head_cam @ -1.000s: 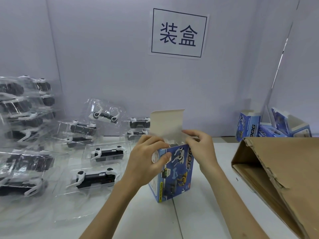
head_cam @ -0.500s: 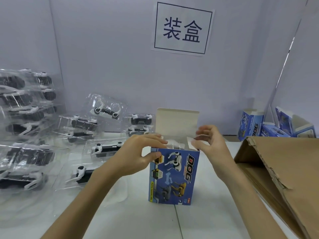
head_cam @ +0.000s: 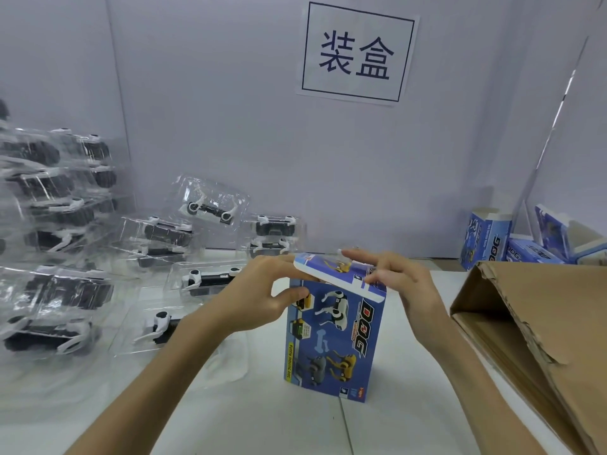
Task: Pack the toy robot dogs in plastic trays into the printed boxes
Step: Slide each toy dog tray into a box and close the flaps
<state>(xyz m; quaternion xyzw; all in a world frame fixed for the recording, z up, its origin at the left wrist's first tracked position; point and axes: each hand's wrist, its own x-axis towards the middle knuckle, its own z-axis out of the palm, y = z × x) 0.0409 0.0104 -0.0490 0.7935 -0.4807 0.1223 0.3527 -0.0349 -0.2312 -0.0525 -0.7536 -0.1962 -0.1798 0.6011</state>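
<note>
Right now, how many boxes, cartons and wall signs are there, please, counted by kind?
Boxes: 4, the front box and three at back right
Carton: 1
Sign: 1
Total: 6

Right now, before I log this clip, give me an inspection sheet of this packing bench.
Surface: white table.
Job's things: printed box upright at centre, lid tilted almost shut; toy dogs in clear trays piled at left.
Clutter: brown carton lying open at right; spare boxes behind it.
Hands: left hand grips the box's upper left corner; right hand presses the lid with straight fingers.
Cables: nothing seen.
Surroundings: grey partition walls; paper sign with two characters.
</note>
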